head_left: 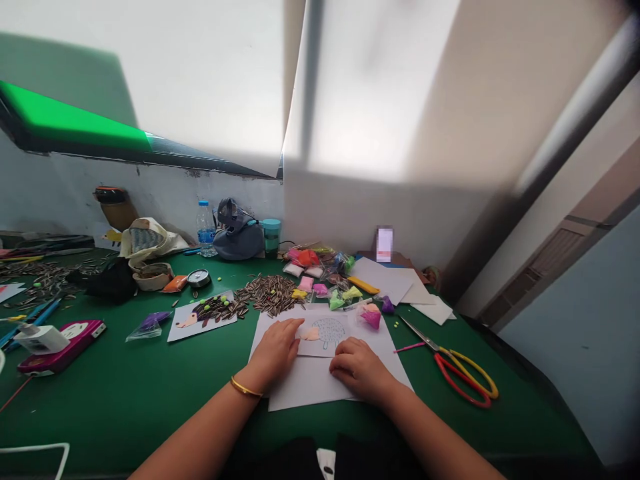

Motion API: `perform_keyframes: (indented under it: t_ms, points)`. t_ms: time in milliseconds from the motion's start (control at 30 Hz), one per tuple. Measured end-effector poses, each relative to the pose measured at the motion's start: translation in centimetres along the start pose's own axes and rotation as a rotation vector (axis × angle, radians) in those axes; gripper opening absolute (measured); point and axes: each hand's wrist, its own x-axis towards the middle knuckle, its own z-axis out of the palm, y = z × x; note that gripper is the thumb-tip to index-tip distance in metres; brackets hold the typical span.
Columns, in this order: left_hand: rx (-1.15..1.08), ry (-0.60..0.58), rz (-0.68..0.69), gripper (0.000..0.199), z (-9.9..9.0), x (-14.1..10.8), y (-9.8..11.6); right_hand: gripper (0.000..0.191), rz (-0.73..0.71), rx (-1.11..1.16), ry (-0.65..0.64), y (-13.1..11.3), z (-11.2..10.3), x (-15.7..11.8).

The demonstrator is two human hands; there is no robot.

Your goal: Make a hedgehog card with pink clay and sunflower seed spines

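Observation:
A white card (310, 346) with a drawn hedgehog lies on larger white sheets (295, 392). The hedgehog's dotted body (330, 329) is outlined in blue, and peach clay (313, 333) covers its face. My left hand (277, 348) rests at the card's left side, open, with fingers stretched forward. At the card's lower right is my right hand (357, 365), its fingers curled together; whatever they hold, if anything, is hidden. Beyond it sits a bag of pink clay (371, 316). Another hedgehog card (177, 331), with sunflower seeds and green dots on its back, lies to the left.
Sunflower seeds (273, 293) lie heaped behind the sheets, beside several clay packets (306, 284). Large scissors (457, 367) lie open on the right near a pink stick (409, 347). A magenta power strip (65, 347) is at the left. A water bottle (205, 230) stands by the wall.

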Motion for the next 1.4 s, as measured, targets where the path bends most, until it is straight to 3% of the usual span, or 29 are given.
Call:
perform_keyframes:
  t_ms: [167, 300, 433, 700, 900, 1167, 1333, 1400]
  points:
    - [-0.009, -0.049, -0.018, 0.049, -0.3, 0.0, 0.2, 0.012, 0.060, 0.002, 0.086, 1.4, -0.5, 0.1]
    - [-0.007, -0.109, -0.019, 0.057, -0.5, -0.1, 0.4, 0.013, 0.289, -0.076, 0.256, 4.7, -1.2, 0.0]
    - [-0.005, -0.160, -0.044, 0.063, -0.8, -0.1, 0.7, 0.016, 0.432, -0.202, 0.236, 7.0, -1.3, -0.3]
    - [0.080, -0.216, -0.161, 0.066, -0.8, 0.2, 1.0, 0.027, 0.488, -0.267, 0.234, 6.3, -1.3, -0.3]
    - [0.047, -0.099, -0.258, 0.049, 0.0, 1.1, 0.6, 0.024, 0.494, -0.349, 0.165, 5.2, -1.3, 1.7]
    - [-0.102, -0.011, -0.244, 0.050, 0.1, 1.2, 0.0, 0.014, 0.485, -0.016, 0.244, 4.2, -0.8, 3.9]
    - [-0.617, 0.152, -0.409, 0.049, -0.5, 2.4, 0.0, 0.024, 0.545, 0.200, 0.345, 4.3, -0.4, 2.7]
    - [-0.757, 0.155, -0.463, 0.047, -0.6, 2.8, 0.6, 0.024, 0.576, 0.291, 0.410, 4.3, -0.3, 2.1]
